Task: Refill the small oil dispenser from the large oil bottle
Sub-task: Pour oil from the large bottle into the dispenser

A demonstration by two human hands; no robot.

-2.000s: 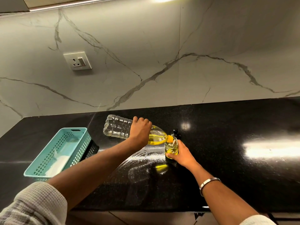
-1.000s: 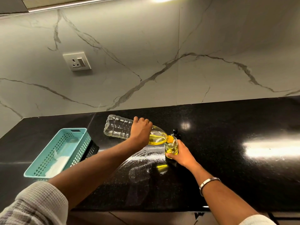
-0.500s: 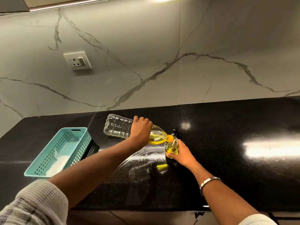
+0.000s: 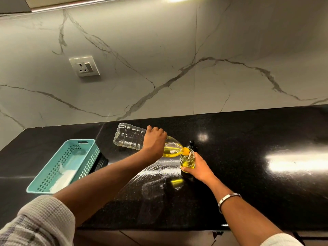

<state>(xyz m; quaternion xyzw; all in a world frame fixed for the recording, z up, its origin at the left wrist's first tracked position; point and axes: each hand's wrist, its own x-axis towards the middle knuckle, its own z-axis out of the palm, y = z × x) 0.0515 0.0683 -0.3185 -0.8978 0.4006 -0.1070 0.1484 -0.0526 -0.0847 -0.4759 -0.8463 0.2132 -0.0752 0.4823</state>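
Observation:
The large clear oil bottle (image 4: 130, 136) lies tipped almost flat above the black counter, its yellow oil pooled at the neck. My left hand (image 4: 154, 140) grips it around the middle. The bottle's orange mouth sits over the open top of the small glass oil dispenser (image 4: 187, 161), which stands upright on the counter and holds yellow oil. My right hand (image 4: 197, 167) holds the dispenser from the right and front. A small black dispenser top (image 4: 192, 145) stands just behind it.
A teal plastic basket (image 4: 64, 166) with something white inside sits at the left, a dark basket (image 4: 101, 163) beside it. The marble wall with a socket (image 4: 84, 65) rises behind the counter. The counter's front edge (image 4: 159, 229) runs below my arms.
Almost nothing differs; the bottle stays tilted over the dispenser and both hands keep their hold.

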